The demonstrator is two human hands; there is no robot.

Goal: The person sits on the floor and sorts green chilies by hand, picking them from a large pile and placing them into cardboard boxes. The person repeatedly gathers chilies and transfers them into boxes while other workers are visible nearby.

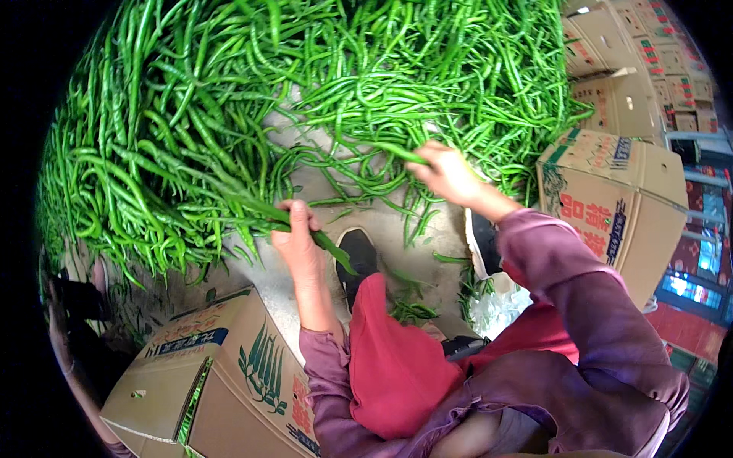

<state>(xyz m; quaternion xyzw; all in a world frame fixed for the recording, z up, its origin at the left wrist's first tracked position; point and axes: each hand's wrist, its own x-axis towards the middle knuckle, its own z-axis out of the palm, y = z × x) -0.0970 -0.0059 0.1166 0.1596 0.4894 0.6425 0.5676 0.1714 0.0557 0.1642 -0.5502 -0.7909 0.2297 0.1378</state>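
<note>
Long green chili peppers (189,109) lie heaped on the floor before me, in a large pile to the left and a looser spread at the centre and right. My left hand (299,237) is closed around a bunch of long green peppers (260,206), whose ends stick out past both sides of the fist. My right hand (449,174), slightly blurred, pinches a green pepper (398,151) above the loose peppers at the centre. How many peppers are in either hand I cannot tell, since the fingers hide part of them.
A printed cardboard box (229,378) with peppers showing through its gap stands at lower left; another box (618,200) is at right. More cartons (676,74) are stacked behind. Beside my shoe (356,257) is concrete floor (378,229) with stray peppers. Another person's arm (86,383) shows at far left.
</note>
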